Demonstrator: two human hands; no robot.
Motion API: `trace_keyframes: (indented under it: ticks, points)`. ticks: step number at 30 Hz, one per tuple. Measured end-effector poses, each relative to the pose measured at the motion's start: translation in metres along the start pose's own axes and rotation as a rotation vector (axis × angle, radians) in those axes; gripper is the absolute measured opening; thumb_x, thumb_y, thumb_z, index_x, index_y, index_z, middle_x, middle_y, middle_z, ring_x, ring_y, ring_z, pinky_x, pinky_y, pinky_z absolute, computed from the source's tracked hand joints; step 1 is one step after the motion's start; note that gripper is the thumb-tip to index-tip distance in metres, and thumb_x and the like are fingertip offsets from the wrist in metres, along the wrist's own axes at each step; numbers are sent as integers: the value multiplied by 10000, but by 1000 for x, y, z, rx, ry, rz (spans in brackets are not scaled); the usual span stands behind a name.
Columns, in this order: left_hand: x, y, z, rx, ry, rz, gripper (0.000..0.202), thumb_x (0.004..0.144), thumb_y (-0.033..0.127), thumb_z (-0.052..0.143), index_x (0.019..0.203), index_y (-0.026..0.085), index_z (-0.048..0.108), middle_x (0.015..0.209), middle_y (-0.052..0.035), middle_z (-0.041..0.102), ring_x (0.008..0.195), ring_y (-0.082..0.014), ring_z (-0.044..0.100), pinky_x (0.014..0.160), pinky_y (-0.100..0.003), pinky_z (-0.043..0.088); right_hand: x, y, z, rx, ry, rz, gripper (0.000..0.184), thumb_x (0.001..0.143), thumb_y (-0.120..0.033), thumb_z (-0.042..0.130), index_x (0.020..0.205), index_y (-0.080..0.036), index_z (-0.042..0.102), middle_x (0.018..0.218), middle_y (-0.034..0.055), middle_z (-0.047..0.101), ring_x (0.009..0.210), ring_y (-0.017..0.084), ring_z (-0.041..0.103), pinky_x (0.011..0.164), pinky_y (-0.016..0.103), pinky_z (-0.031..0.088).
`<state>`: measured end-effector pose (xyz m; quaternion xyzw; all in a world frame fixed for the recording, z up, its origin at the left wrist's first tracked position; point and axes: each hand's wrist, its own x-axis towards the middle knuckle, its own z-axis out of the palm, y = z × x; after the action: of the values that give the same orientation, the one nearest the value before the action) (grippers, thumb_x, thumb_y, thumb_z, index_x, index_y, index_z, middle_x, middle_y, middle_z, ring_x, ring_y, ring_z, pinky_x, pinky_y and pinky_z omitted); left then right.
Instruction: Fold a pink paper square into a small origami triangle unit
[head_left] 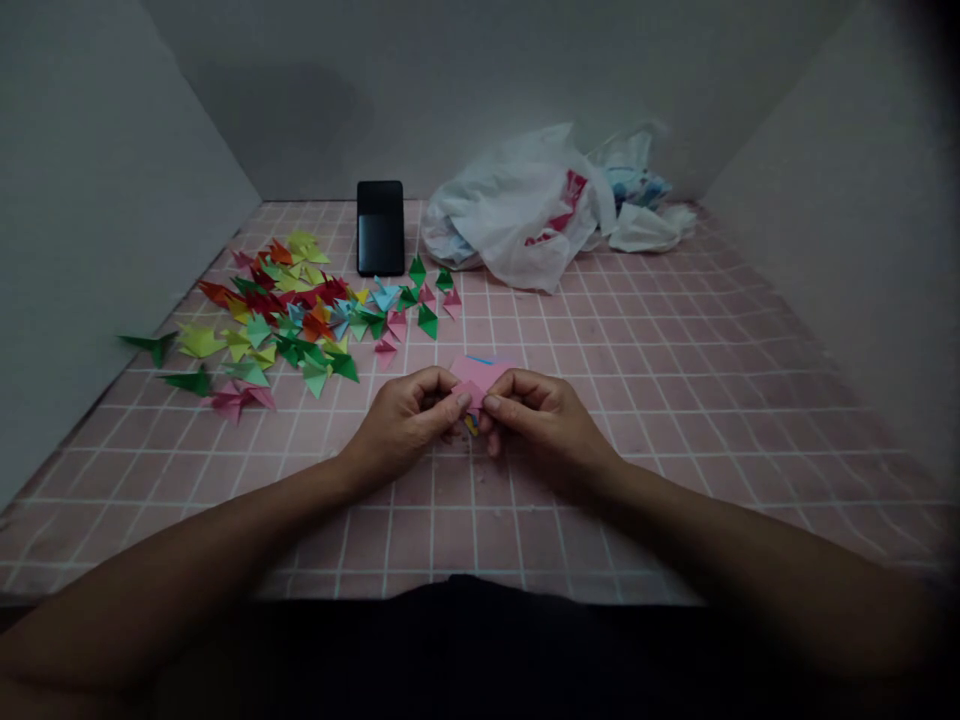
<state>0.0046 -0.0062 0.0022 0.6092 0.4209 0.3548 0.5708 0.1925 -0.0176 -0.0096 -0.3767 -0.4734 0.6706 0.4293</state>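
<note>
Pinching dim, seemingly folded pink paper (472, 391) with left hand (411, 420) at nine o'clock, right hand (541, 412) at three; should handle light, crease easily; best held by edges.

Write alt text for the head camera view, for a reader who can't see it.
A person's left hand and right hand hold a small piece of folded pink paper over a pink tablecloth with white grid lines. Colourful folded paper shapes lie scattered to the left, with a dark phone and a crumpled white plastic bag farther back.
</note>
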Motion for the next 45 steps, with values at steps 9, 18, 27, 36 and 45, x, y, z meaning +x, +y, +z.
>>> trace_keyframes:
  ticks: [9, 18, 27, 36, 45]
  points:
    - [-1, 3, 0, 31, -59, -8, 212, 898, 352, 625, 835, 150, 621, 671, 12, 617, 581, -97, 579, 572, -212, 478, -1, -3, -1, -76, -21, 0, 275, 851, -393, 729, 759, -170, 598, 677, -16, 649, 500, 93, 602, 487, 225, 478]
    - [-1, 4, 0, 57, -39, 8, 184, 895, 331, 591, 823, 162, 592, 647, 26, 582, 557, -93, 549, 543, -208, 451, 0, -2, -2, -71, -58, 15, 260, 870, -384, 715, 784, -171, 594, 695, -11, 659, 528, 100, 624, 513, 233, 486]
    - [0, 2, -1, 54, -95, -15, 214, 918, 352, 580, 822, 162, 584, 679, 18, 597, 581, -94, 564, 562, -209, 460, 1, -4, -3, -70, -39, 33, 202, 856, -321, 705, 791, -176, 580, 722, -14, 663, 544, 103, 630, 536, 244, 474]
    - [0, 2, -2, 135, -122, 14, 199, 945, 333, 555, 843, 166, 592, 734, 9, 638, 579, -89, 573, 541, -201, 453, 1, -1, -4, -12, -97, 55, 223, 886, -358, 682, 794, -182, 580, 710, -15, 650, 558, 111, 617, 570, 268, 477]
    - [-1, 5, 1, 12, -105, -44, 206, 923, 321, 570, 795, 161, 544, 672, 35, 583, 494, -65, 564, 492, -186, 459, 0, -6, -1, -136, -67, 38, 183, 873, -310, 664, 774, -190, 568, 641, -14, 645, 569, 125, 600, 577, 273, 448]
